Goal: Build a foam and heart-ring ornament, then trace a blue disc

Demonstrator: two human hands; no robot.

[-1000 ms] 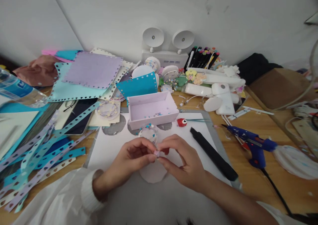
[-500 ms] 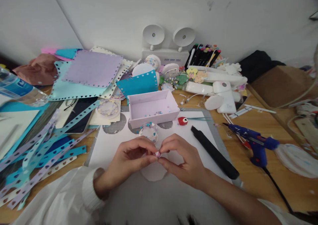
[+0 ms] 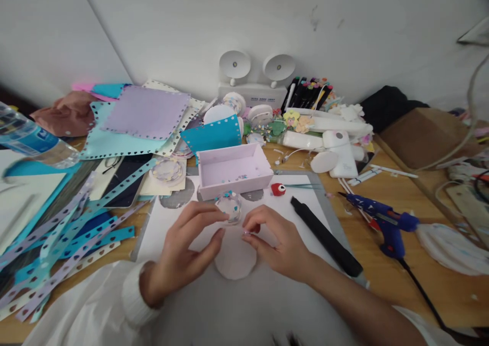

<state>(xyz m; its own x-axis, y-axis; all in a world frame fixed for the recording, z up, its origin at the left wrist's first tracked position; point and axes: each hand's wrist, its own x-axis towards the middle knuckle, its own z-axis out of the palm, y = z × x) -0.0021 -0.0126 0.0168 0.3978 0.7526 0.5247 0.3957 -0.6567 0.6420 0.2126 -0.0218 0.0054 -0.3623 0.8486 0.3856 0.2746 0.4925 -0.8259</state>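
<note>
My right hand [image 3: 272, 239] is pinched on a tiny lilac paper piece [image 3: 246, 231] just above a pale round paper disc [image 3: 235, 258] on the white sheet [image 3: 164, 223]. My left hand [image 3: 186, 244] has drawn apart from it; its fingers are loosely spread, and the index tip reaches toward a small clear round dish [image 3: 229, 207] holding blue and lilac confetti. Behind the dish stands an open lilac paper box [image 3: 234, 168] with a few confetti bits inside.
A black marker [image 3: 325, 236] lies right of my hands, with a blue glue gun [image 3: 382, 221] and its cord beyond. A red punch [image 3: 278, 188] sits by the box. Punched blue and lilac paper strips [image 3: 69, 234] pile up left, beside a water bottle [image 3: 30, 142]. Markers and white gadgets line the wall.
My left hand has let go of the tiny lilac piece and opened, moving up-left toward the clear dish. My right hand keeps the piece pinched and has shifted slightly away from me.
</note>
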